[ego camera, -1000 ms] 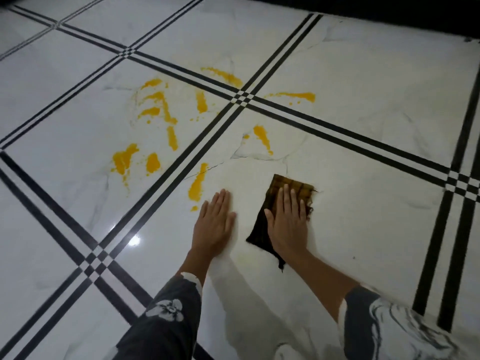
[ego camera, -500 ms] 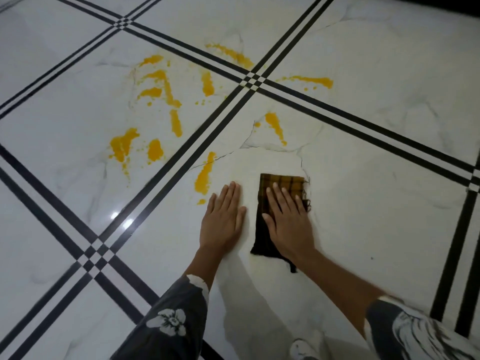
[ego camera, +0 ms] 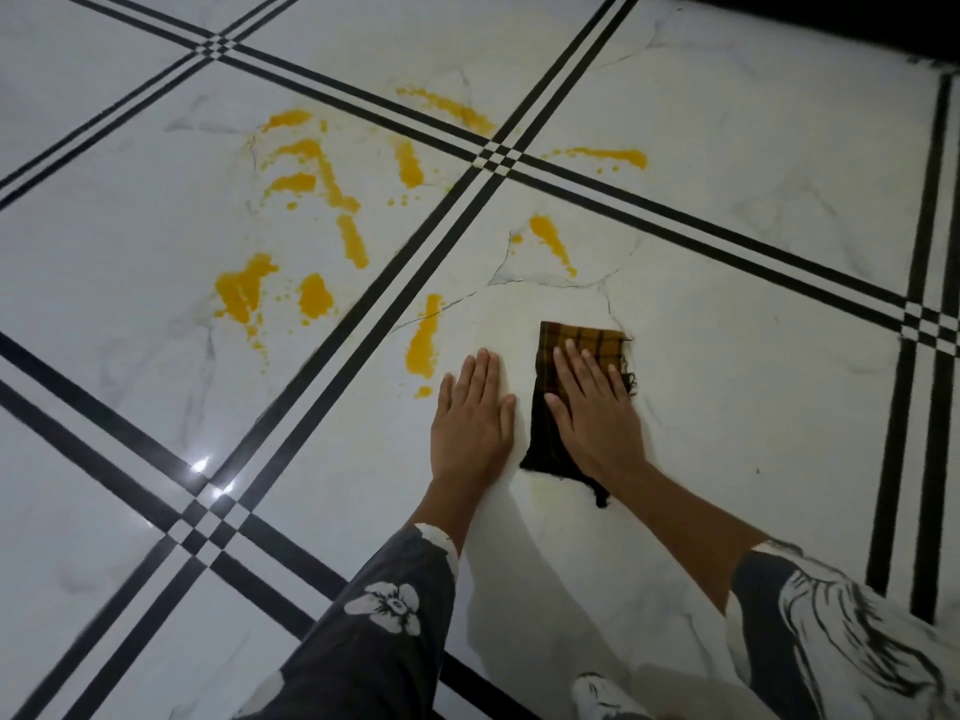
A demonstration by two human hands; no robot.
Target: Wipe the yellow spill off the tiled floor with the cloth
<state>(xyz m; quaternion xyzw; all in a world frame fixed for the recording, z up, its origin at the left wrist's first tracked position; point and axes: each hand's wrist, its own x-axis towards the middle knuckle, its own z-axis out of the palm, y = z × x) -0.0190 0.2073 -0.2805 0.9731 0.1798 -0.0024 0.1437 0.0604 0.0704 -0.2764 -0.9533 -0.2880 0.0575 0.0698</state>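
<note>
Yellow spill streaks lie across the white tiled floor. The nearest streak sits just left of my left hand, another streak lies ahead of the cloth, and a larger yellow blob is farther left. The dark plaid cloth lies flat on the tile. My right hand presses down on it with fingers straight, covering its middle. My left hand rests flat on the bare floor beside the cloth, holding nothing.
Black double grout lines cross the floor diagonally, meeting at a checkered crossing among the far streaks. A dark edge borders the floor at the top right. My patterned sleeves fill the bottom of the view.
My right hand has slid the cloth left, closer to my left hand, and turned it straighter, then nudged it slightly forward. My left hand stays planted.
</note>
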